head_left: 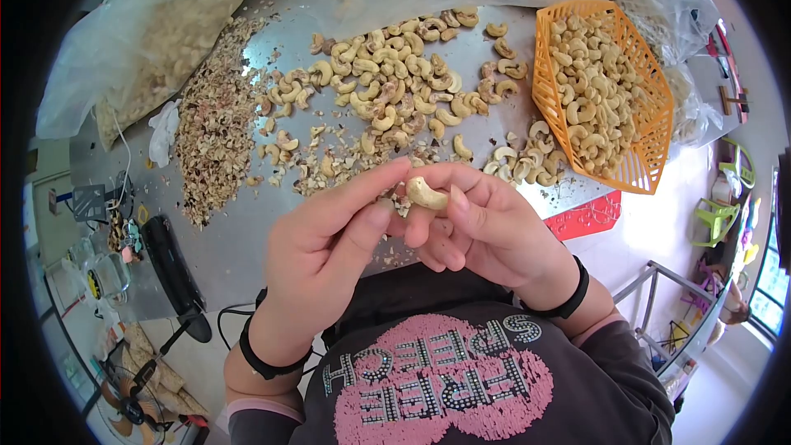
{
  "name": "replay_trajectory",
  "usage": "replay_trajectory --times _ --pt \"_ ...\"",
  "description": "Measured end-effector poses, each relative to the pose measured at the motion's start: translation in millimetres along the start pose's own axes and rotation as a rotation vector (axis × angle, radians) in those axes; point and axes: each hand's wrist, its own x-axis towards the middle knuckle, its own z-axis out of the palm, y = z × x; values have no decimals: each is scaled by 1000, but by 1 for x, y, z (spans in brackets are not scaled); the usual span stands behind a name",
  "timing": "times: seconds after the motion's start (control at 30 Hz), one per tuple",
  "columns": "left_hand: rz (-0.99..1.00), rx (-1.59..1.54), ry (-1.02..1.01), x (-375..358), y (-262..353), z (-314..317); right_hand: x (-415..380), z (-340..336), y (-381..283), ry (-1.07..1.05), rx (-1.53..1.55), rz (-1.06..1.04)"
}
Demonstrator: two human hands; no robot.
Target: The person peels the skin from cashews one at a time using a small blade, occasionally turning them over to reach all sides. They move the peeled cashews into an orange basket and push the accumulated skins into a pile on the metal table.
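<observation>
A pale cashew nut [427,194] is pinched between the thumb and fingers of my right hand [498,218], held up over the near edge of the metal table. Close beside it, my left hand [329,243] has its thumb and forefinger pressed together; what lies between them, if anything, is hidden. Just beyond my hands, many cashews with patches of brown skin [383,74] are spread on the table [288,29]. A small group of cashews and pieces [527,156] lies to the right of them. Bits of skin and broken nut [329,169] are scattered nearest my fingers.
An orange plastic basket [548,99] of pale cashews stands at the right. Left lies a long heap of skin flakes [218,115], beside a large clear bag [177,41]. A black elongated device [169,268] rests at the left edge. A red sheet [585,218] sits right.
</observation>
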Motion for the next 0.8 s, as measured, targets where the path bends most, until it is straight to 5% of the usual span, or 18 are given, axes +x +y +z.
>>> replay_trajectory --times 0.8 --pt "54 221 -26 -2 3 6 -3 7 3 319 -517 -265"
